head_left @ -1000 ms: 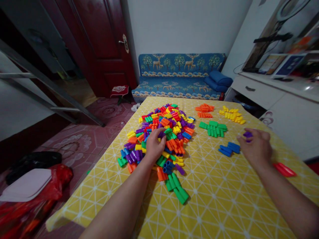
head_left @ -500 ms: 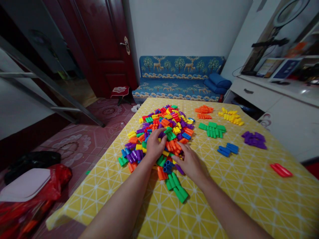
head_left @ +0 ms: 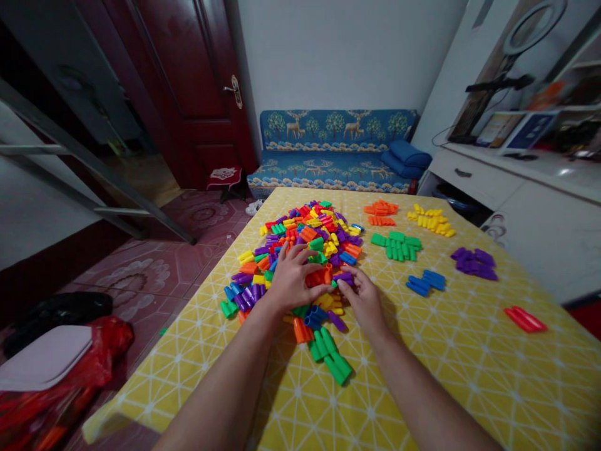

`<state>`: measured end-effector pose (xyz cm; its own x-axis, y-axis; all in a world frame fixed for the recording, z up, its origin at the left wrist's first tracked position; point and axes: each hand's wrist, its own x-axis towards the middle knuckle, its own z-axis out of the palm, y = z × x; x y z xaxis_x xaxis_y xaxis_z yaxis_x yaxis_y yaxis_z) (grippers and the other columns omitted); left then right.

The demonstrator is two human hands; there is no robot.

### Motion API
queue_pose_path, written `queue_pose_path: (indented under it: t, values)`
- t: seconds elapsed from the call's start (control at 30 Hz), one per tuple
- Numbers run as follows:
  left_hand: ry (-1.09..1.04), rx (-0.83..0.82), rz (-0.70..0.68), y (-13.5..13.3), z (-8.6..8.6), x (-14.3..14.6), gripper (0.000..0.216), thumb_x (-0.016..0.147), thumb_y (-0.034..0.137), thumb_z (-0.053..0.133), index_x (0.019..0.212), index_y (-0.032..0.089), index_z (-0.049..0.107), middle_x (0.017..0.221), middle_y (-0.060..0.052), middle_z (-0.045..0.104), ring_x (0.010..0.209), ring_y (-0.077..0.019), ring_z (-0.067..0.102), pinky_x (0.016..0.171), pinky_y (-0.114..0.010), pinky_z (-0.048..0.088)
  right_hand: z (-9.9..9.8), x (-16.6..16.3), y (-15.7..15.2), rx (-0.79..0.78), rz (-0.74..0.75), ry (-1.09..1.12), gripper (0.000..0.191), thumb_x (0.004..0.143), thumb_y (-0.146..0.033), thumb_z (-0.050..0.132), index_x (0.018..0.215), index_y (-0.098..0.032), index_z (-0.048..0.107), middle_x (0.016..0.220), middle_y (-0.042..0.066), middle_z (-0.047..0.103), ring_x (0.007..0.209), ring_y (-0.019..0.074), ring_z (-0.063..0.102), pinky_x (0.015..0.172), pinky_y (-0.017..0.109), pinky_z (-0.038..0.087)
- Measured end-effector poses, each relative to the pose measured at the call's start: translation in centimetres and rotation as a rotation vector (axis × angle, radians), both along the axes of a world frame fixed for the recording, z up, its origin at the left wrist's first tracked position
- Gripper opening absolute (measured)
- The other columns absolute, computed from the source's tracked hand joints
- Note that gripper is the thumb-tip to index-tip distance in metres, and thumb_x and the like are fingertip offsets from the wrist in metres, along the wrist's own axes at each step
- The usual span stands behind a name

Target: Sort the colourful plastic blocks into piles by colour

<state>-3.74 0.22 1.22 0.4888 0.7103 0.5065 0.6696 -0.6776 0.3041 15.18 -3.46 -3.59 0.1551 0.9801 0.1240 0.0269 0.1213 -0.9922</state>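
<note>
A heap of mixed coloured plastic building pieces, shaped like paired tubes, covers the left part of the table. My left hand lies over the heap with its fingers spread, touching orange pieces. At the heap's right edge, my right hand pinches a purple building piece between thumb and fingers. Close below the hands are dark blue pieces, an orange piece and several green pieces.
Single-colour groups lie on the right: orange, yellow, green, blue, purple and red. Beyond the yellow-clothed table stands a blue sofa. A white cabinet stands at the right.
My left hand has opened its fingers over the heap, where a purple piece was near its fingertips. My right hand has closed on a purple piece. The camera view has shifted slightly.
</note>
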Motion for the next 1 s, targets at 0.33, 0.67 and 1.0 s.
queue_pose_path:
  t: [0.33,0.67,1.0]
  values:
    - [0.13,-0.141,-0.024,0.0,0.8,-2.2,0.034,0.067,0.03,0.082,0.1,0.033,0.076,0.132,-0.008,0.061,0.13,-0.0384,0.048,0.113,-0.068,0.024,0.6,-0.3,-0.8,0.006,0.01,-0.106,0.024,0.084,-0.044,0.062,0.087,-0.021,0.064,0.07,0.001,0.063,0.06,0.017,0.06,0.052,0.027,0.048]
    - [0.009,-0.013,-0.017,0.0,1.0,-0.9,0.015,0.078,0.025,0.069,0.093,0.023,0.072,0.119,-0.008,0.068,0.123,-0.0309,0.055,0.117,-0.06,0.023,0.8,-0.7,-0.7,0.365,0.02,-0.68,0.04,0.078,-0.012,0.055,0.113,-0.027,0.068,0.112,0.006,0.062,0.111,0.0224,0.057,0.099,0.038,0.047]
    - [-0.9,-0.649,-0.056,-0.6,0.1,1.7,0.038,0.076,0.05,0.073,0.092,0.015,0.067,0.081,-0.004,0.07,0.071,-0.0178,0.067,0.067,-0.029,0.055,1.1,-0.7,-0.9,0.312,-0.147,-0.192,0.021,0.092,-0.038,0.054,0.098,-0.02,0.062,0.095,0.005,0.064,0.089,0.0192,0.06,0.078,0.031,0.049]
